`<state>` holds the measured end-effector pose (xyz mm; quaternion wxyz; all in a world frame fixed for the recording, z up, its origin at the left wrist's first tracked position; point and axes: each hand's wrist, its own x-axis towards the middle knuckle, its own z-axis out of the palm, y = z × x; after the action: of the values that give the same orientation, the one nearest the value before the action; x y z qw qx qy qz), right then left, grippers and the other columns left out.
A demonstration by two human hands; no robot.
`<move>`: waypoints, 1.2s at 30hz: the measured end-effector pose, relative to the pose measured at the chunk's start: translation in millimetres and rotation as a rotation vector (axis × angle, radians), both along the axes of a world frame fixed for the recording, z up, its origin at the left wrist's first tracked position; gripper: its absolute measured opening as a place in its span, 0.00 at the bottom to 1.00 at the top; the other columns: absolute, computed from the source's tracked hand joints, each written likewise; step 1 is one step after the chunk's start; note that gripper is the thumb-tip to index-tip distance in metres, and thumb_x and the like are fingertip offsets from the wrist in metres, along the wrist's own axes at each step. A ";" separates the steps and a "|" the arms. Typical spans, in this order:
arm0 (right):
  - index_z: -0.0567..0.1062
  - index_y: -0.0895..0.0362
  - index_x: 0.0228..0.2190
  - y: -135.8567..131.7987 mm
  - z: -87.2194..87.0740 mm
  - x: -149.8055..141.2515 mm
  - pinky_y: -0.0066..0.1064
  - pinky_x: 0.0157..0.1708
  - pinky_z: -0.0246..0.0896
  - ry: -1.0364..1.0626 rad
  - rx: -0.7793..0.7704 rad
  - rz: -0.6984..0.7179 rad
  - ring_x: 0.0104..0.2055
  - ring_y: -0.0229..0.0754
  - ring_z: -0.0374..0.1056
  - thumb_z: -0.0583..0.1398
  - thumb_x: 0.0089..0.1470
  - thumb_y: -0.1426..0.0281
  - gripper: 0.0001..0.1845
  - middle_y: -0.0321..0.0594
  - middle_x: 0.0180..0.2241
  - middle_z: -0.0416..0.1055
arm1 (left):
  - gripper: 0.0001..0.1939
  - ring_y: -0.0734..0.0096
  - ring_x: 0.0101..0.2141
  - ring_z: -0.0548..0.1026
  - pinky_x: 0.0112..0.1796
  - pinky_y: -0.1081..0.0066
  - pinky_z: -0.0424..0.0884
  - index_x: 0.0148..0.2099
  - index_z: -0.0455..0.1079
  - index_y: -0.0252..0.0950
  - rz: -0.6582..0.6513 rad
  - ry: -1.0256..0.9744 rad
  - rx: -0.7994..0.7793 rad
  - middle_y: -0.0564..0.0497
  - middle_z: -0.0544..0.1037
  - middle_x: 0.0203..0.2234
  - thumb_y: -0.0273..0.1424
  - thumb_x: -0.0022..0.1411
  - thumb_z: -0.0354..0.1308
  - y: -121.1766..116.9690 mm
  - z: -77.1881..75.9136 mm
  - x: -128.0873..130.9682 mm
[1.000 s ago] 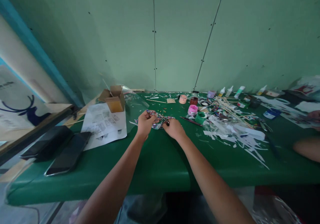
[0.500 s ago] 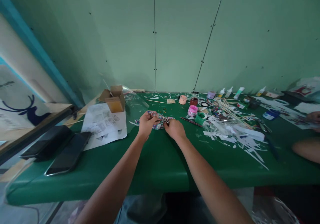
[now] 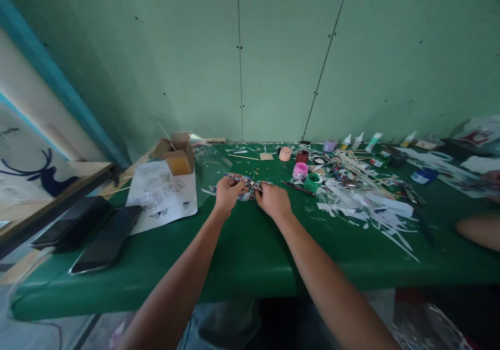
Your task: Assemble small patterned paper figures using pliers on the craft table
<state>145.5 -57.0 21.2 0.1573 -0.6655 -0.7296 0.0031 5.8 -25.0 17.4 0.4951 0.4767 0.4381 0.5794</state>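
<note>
My left hand [image 3: 227, 194] and my right hand [image 3: 273, 201] meet over the middle of the green table [image 3: 242, 256]. Both are closed on a small patterned, multicoloured piece [image 3: 245, 185] held just above the tabletop. A thin dark tool [image 3: 254, 184] sticks out of my right hand's fingers toward the left hand; I cannot make out what kind it is. More of the patterned material lies under the hands.
White paper scraps [image 3: 367, 209] and wooden sticks [image 3: 357, 167] litter the right side. Paint pots [image 3: 300, 170], a green tape roll [image 3: 311, 183] and small bottles [image 3: 373, 142] stand behind. Left: an instruction sheet [image 3: 162, 196], cardboard box [image 3: 178, 156], two phones [image 3: 105, 238]. Another person's arm [image 3: 478, 230] rests far right.
Both hands have stayed together on the patterned piece, shifting only slightly. The view has tilted a little.
</note>
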 end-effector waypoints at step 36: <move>0.68 0.57 0.17 5.2 -0.9 2.5 0.28 0.21 0.43 0.510 0.010 -0.058 0.21 0.38 0.61 0.57 0.49 0.66 0.13 0.40 0.18 0.65 | 0.12 0.77 0.19 0.69 0.22 0.71 0.72 0.30 0.65 0.34 0.229 -0.202 0.042 0.56 0.69 0.20 0.32 0.42 0.63 4.3 4.6 -3.7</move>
<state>148.0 -51.8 20.4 0.3394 -0.6629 -0.6472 0.1626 2.1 -20.7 22.0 0.4572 0.3729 0.4254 0.6863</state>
